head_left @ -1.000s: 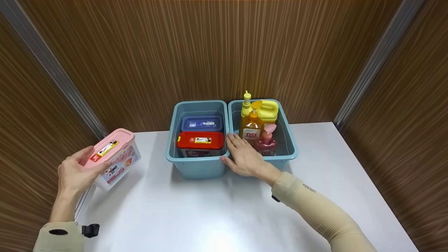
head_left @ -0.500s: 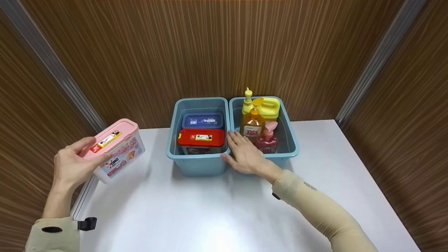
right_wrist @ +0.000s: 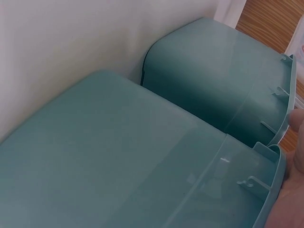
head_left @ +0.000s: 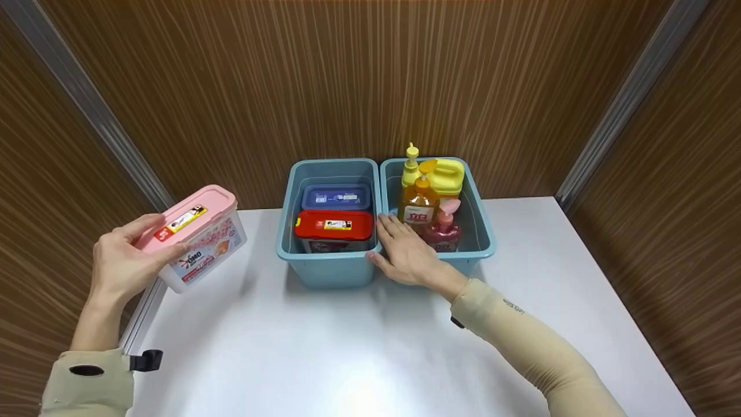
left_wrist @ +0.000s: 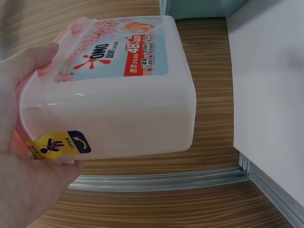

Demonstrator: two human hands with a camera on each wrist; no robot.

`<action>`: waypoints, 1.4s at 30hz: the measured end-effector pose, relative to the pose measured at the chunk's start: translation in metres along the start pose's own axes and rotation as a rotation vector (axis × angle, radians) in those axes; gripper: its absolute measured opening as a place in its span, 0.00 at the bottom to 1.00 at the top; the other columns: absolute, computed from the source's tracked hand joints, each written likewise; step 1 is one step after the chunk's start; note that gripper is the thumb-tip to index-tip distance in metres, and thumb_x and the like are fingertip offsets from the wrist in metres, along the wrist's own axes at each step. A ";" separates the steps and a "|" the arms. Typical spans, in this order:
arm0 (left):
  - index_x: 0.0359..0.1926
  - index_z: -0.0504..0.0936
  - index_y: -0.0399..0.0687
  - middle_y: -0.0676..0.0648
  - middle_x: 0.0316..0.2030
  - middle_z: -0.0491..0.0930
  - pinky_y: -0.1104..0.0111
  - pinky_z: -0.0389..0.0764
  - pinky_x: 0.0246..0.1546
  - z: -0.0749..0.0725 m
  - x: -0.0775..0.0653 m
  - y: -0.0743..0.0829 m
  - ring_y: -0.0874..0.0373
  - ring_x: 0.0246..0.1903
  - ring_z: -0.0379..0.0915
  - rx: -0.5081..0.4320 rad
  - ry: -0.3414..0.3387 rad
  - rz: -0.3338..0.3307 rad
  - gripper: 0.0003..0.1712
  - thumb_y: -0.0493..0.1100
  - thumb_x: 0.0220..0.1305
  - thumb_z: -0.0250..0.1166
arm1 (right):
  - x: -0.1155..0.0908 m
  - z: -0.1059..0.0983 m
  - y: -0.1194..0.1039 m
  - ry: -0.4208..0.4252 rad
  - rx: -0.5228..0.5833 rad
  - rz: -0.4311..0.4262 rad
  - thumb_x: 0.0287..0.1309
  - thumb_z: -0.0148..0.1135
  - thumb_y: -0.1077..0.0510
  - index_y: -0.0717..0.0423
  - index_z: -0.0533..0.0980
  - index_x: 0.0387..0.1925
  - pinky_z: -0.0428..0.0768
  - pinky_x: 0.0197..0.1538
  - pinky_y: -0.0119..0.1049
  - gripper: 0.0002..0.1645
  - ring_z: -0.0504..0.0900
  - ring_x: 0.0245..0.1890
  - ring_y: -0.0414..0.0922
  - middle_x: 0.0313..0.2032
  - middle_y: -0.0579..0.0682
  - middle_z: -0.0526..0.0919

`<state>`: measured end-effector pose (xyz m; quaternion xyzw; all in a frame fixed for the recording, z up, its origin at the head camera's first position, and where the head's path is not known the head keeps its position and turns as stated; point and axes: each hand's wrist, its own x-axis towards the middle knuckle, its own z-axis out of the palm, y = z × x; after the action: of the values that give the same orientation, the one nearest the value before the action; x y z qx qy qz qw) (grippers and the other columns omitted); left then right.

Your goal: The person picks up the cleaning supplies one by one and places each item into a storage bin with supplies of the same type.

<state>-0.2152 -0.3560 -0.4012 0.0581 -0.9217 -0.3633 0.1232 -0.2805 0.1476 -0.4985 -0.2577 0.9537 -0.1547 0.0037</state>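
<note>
My left hand (head_left: 124, 260) grips a white laundry capsule box (head_left: 211, 249) by its pink lid (head_left: 197, 214), with the thumb on one side and the fingers on the other. The box is held tilted above the table's left side, and its OMO label (left_wrist: 114, 52) shows in the left wrist view. My right hand (head_left: 408, 255) lies with straight fingers over the meeting rims of two blue bins. In the left bin (head_left: 330, 272) sit a red-lidded box (head_left: 333, 225) and a blue-lidded box (head_left: 336, 197). Several bottles stand in the right bin (head_left: 483, 231).
Among those bottles are an amber pump bottle (head_left: 419, 205), a pink pump bottle (head_left: 443, 234) and a yellow jug (head_left: 447, 176). The bins stand side by side on the white table (head_left: 324, 347), against a wood-grain wall (head_left: 347, 75). More wood-grain panels rise left and right.
My left hand has carried the pink-lidded box slightly toward the back and right. The right hand stays on the bin rims. The head view has shifted a little.
</note>
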 end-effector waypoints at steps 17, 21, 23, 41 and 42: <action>0.76 0.83 0.46 0.40 0.78 0.79 0.72 0.71 0.53 0.007 0.010 0.020 0.41 0.72 0.71 -0.050 -0.027 0.061 0.44 0.55 0.63 0.86 | 0.001 0.000 0.000 0.003 0.004 -0.007 0.84 0.48 0.29 0.63 0.54 0.90 0.57 0.92 0.60 0.54 0.52 0.93 0.62 0.91 0.60 0.53; 0.75 0.84 0.46 0.40 0.77 0.80 0.67 0.71 0.52 0.010 0.012 0.024 0.42 0.70 0.71 -0.043 -0.023 0.086 0.43 0.55 0.63 0.85 | 0.001 0.000 0.000 0.004 0.012 -0.009 0.84 0.50 0.29 0.63 0.54 0.90 0.56 0.92 0.60 0.54 0.52 0.93 0.62 0.91 0.60 0.53; 0.75 0.84 0.46 0.40 0.77 0.80 0.66 0.72 0.53 0.012 0.012 0.026 0.42 0.70 0.70 -0.049 -0.026 0.087 0.42 0.55 0.63 0.85 | 0.001 0.000 0.000 0.000 0.015 -0.009 0.84 0.50 0.29 0.63 0.53 0.90 0.56 0.93 0.60 0.54 0.52 0.93 0.62 0.91 0.60 0.53; 0.73 0.85 0.46 0.41 0.76 0.81 0.70 0.74 0.55 0.027 0.022 0.050 0.39 0.72 0.74 -0.145 -0.068 0.109 0.40 0.47 0.62 0.86 | 0.000 -0.001 0.002 -0.010 0.045 0.004 0.84 0.51 0.30 0.62 0.54 0.90 0.55 0.93 0.60 0.54 0.51 0.93 0.61 0.92 0.59 0.52; 0.74 0.85 0.47 0.41 0.76 0.81 0.68 0.74 0.55 0.028 0.023 0.052 0.39 0.73 0.73 -0.153 -0.072 0.108 0.40 0.47 0.62 0.86 | 0.000 -0.001 0.001 -0.009 0.044 0.002 0.84 0.51 0.30 0.62 0.54 0.90 0.56 0.92 0.60 0.54 0.52 0.93 0.61 0.92 0.59 0.52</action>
<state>-0.2455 -0.3042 -0.3818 -0.0143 -0.8969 -0.4272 0.1133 -0.2817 0.1488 -0.4978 -0.2572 0.9504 -0.1746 0.0138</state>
